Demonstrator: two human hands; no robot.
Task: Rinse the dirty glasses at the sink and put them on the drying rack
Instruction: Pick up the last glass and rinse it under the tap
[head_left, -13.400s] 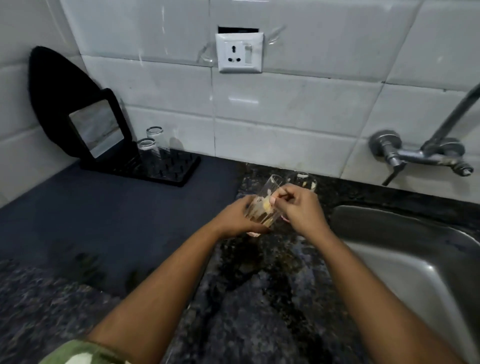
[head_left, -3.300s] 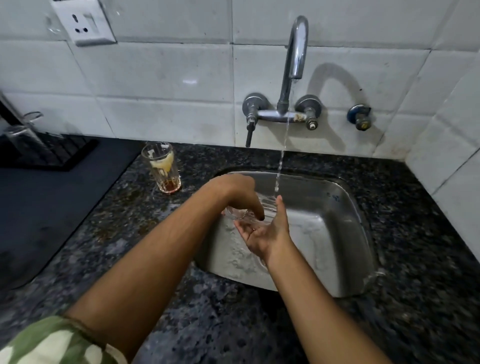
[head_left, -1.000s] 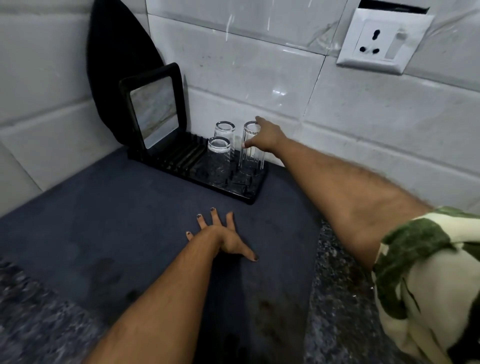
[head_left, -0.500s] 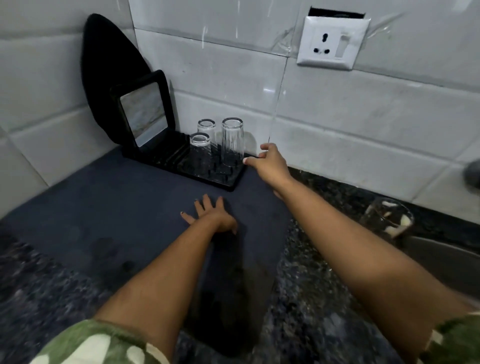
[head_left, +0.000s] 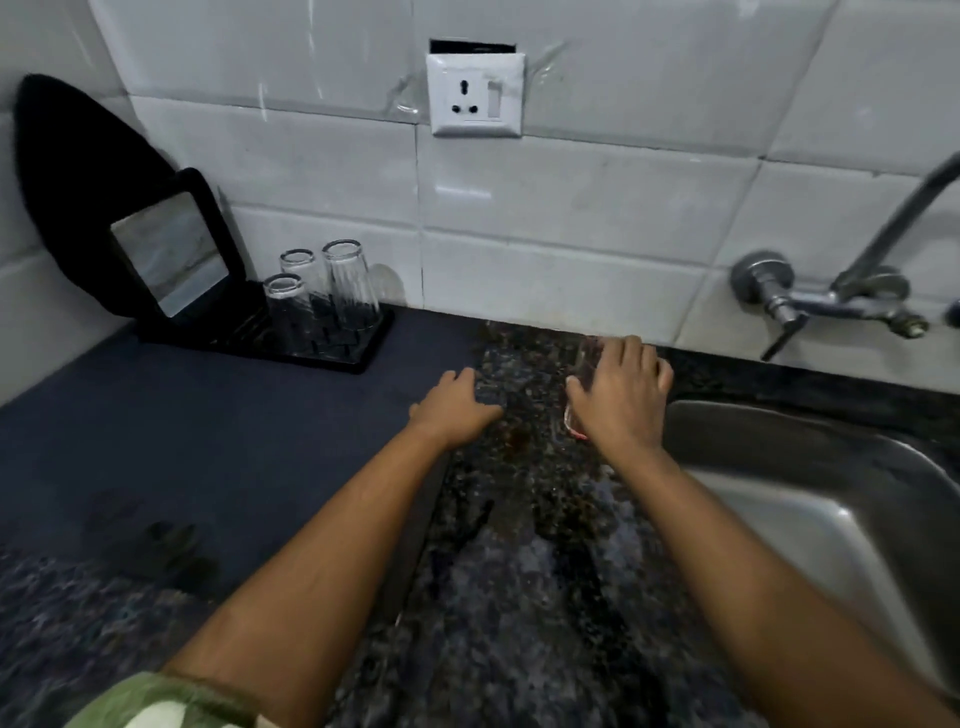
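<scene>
The head view shows the right hand (head_left: 618, 395) wrapped on the last dirty glass (head_left: 581, 395) at the counter's (head_left: 519, 571) back edge beside the sink (head_left: 810, 499), probably to carry it for rinsing, the left hand (head_left: 454, 408) resting empty, three glasses (head_left: 322, 296) inverted on the drying rack (head_left: 322, 345) to drain.

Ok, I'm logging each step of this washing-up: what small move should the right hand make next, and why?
Probably lift the dirty glass and carry it right, over the sink. The right hand is already wrapped around it on the counter beside the basin, while three glasses stand upside down on the drying rack.
</scene>
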